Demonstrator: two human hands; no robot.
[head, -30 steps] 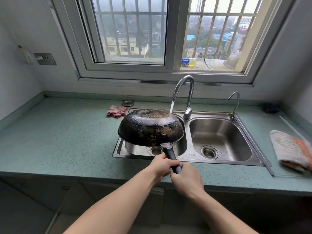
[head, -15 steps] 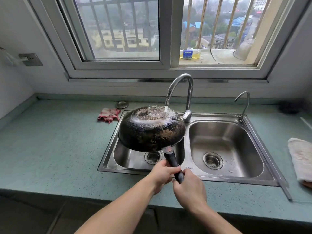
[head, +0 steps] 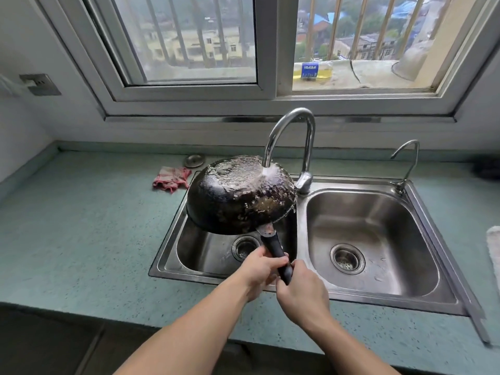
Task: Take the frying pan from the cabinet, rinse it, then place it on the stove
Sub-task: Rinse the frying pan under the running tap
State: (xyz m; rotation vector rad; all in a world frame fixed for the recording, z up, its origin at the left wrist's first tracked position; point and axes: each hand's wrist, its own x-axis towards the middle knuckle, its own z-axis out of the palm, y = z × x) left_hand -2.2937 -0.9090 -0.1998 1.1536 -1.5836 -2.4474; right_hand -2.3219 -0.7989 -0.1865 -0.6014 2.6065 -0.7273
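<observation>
Both hands, left hand (head: 261, 269) and right hand (head: 300, 296), grip the upturned frying pan (head: 240, 196) mid-rinse; stove placement remains, apparently out of view.

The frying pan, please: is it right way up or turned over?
Turned over. The frying pan has its blackened underside up, and the stream from the tap splashes onto it above the left basin.
</observation>
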